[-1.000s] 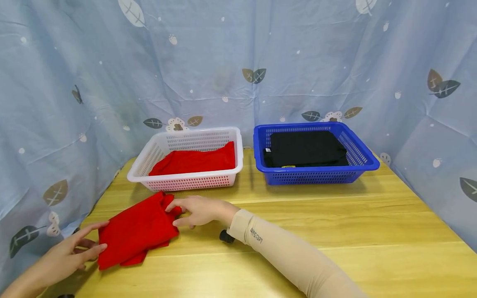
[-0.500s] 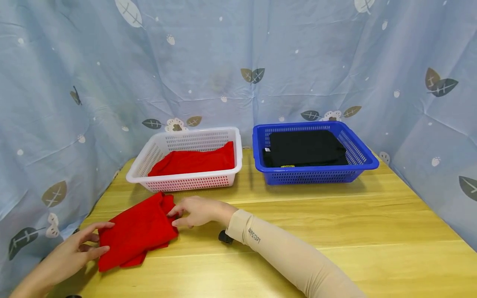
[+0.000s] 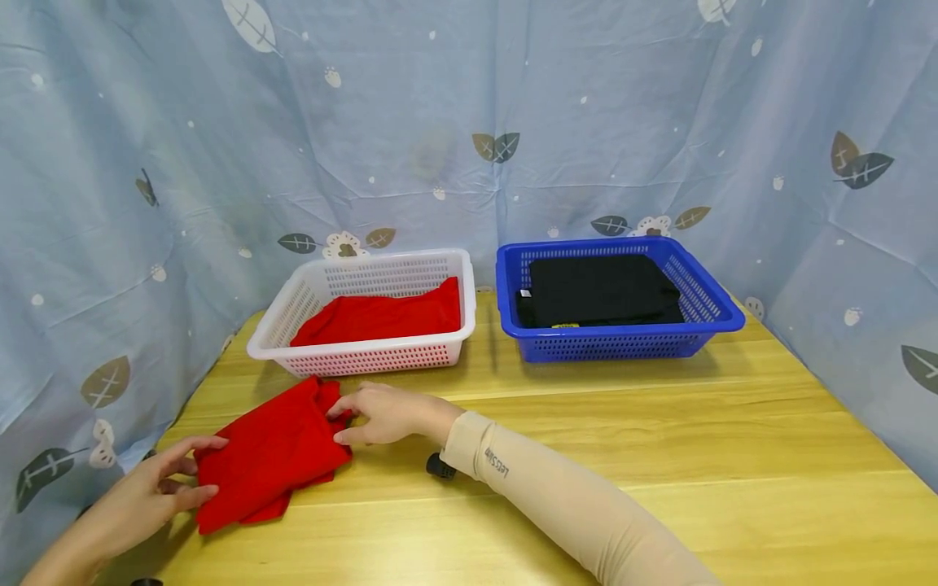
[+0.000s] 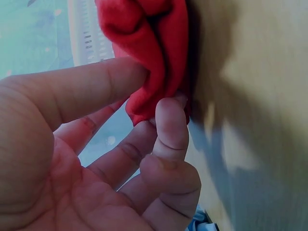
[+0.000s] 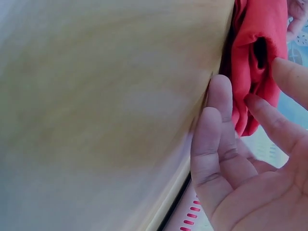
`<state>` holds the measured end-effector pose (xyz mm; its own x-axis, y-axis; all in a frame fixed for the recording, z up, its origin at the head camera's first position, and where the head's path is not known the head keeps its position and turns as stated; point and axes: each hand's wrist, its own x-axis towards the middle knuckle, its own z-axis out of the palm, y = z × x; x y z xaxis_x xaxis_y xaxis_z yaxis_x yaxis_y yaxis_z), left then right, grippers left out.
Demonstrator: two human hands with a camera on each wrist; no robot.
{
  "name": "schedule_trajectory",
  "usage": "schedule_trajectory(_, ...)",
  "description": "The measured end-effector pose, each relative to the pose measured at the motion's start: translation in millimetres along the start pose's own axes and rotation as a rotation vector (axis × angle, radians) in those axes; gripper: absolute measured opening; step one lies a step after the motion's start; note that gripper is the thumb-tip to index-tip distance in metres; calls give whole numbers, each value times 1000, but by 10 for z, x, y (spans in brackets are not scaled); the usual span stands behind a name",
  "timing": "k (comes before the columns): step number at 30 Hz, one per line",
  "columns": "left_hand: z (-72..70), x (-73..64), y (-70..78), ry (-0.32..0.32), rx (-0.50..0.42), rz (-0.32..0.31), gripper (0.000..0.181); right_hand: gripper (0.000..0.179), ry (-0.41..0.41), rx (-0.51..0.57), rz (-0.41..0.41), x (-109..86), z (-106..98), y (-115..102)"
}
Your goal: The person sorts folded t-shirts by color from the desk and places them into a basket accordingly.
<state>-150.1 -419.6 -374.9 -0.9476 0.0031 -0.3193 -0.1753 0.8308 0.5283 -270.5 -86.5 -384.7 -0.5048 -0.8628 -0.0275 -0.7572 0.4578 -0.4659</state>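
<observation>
A folded red garment [image 3: 267,456] lies slantwise at the left of the wooden table, its layers uneven at the lower edge. My left hand [image 3: 142,488] holds its left end, thumb against the near side and fingers on the far side. In the left wrist view the thumb presses into the thick red fold [image 4: 161,53] while fingertips reach its underside. My right hand [image 3: 388,413] is at the opposite end, thumb and forefinger pinching the folded layers. The right wrist view shows these fingertips against the rolled red edge [image 5: 257,91], the other fingers bent near the tabletop.
Behind the garment stands a white basket [image 3: 366,352] with red cloth [image 3: 381,316] inside. To its right, a blue basket [image 3: 615,346] holds folded black clothing [image 3: 601,289]. A patterned blue curtain [image 3: 410,122] surrounds the wooden table [image 3: 586,439].
My left hand has moved slightly right and its fingers have closed onto the garment's left end. The garment and right hand have barely shifted.
</observation>
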Motion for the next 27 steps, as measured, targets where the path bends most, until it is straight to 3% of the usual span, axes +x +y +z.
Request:
schedule_trajectory(9, 7, 0, -21, 3, -5, 19, 67, 39, 10, -36, -7, 15, 19, -36)
schedule_trajectory(15, 23, 10, -11, 7, -6, 28, 68, 34, -3, 2, 7, -29, 10, -28)
schedule_trajectory(21, 66, -37, 26, -8, -32, 124, 65, 33, -49, 51, -16, -166, 13, -3)
schedule_trajectory(27, 101, -7, 100, -17, -63, 171, 64, 32, -93, 104, -23, -336, -46, 13)
